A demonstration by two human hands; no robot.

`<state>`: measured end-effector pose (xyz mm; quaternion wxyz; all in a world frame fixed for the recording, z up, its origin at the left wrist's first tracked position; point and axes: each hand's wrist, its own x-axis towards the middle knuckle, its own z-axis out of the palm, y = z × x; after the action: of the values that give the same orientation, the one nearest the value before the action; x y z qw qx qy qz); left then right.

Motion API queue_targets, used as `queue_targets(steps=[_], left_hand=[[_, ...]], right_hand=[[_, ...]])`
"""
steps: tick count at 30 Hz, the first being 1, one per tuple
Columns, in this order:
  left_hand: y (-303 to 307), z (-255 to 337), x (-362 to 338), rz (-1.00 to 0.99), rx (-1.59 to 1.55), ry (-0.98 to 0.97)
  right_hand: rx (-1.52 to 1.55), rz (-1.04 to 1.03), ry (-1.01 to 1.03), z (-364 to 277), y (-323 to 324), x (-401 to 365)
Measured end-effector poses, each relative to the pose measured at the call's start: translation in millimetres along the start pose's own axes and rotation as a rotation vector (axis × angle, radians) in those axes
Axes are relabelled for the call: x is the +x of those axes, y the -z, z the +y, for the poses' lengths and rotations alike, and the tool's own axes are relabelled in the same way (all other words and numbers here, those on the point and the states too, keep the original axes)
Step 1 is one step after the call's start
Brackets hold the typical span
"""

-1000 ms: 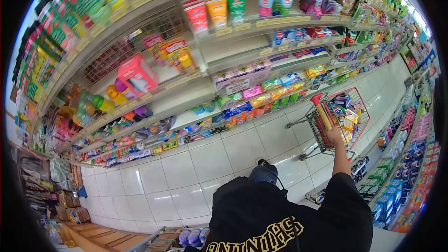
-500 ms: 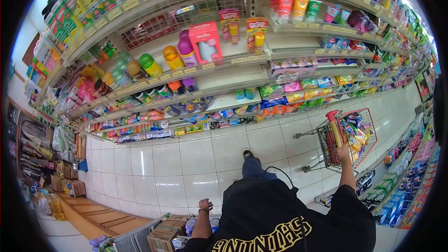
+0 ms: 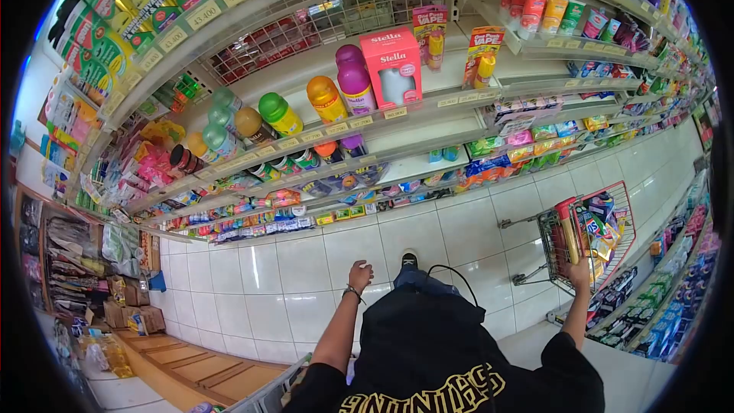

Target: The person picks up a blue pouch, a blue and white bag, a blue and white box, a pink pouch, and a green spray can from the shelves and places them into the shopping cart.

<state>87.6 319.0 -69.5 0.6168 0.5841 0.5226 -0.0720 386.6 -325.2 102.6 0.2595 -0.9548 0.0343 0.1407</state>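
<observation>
My right hand (image 3: 579, 271) is wrapped round the handle (image 3: 569, 239) of a shopping cart (image 3: 612, 241) on my right. Colourful packets (image 3: 601, 231) lie inside the cart. My left hand (image 3: 359, 276) is held out over the tiled floor with its fingers loosely apart and nothing in it; a dark band circles its wrist. In front of me, a shelf carries a pink Stella box (image 3: 393, 69), a purple bottle (image 3: 355, 84), an orange bottle (image 3: 326, 99) and a green-capped bottle (image 3: 280, 113).
Long stocked shelves (image 3: 306, 138) curve across the front. More goods stand on racks (image 3: 657, 291) at the right. Cartons (image 3: 141, 320) and a wooden platform (image 3: 191, 367) are at the lower left. My shoe (image 3: 409, 258) shows on the floor (image 3: 344, 248).
My left hand has moved up and forward, away from my side. The shelf goods look larger and nearer. The cart and my right hand appear slightly farther right and lower.
</observation>
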Motion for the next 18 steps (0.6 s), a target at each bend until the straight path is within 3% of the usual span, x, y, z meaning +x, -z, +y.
queue_targets(steps=[3,11,13,18], left_hand=[[16.0,23.2,9.7,-0.091,0.053,0.038],[25.9,52.1,84.8,-0.069,-0.016,0.095],[25.2,50.2,111.3,-0.077,-0.056,0.095],[21.7,52.1,236.0,-0.047,-0.337,0.147]], right_hand=[[0.136,0.135,0.083,-2.2,-20.3,-11.6],[0.04,0.12,-0.018,-34.9,-36.3,-39.8],[0.173,0.147,-0.089,-44.2,-38.6,-47.9],[0.167,0.188,-0.101,-62.8,-41.9,-48.7]])
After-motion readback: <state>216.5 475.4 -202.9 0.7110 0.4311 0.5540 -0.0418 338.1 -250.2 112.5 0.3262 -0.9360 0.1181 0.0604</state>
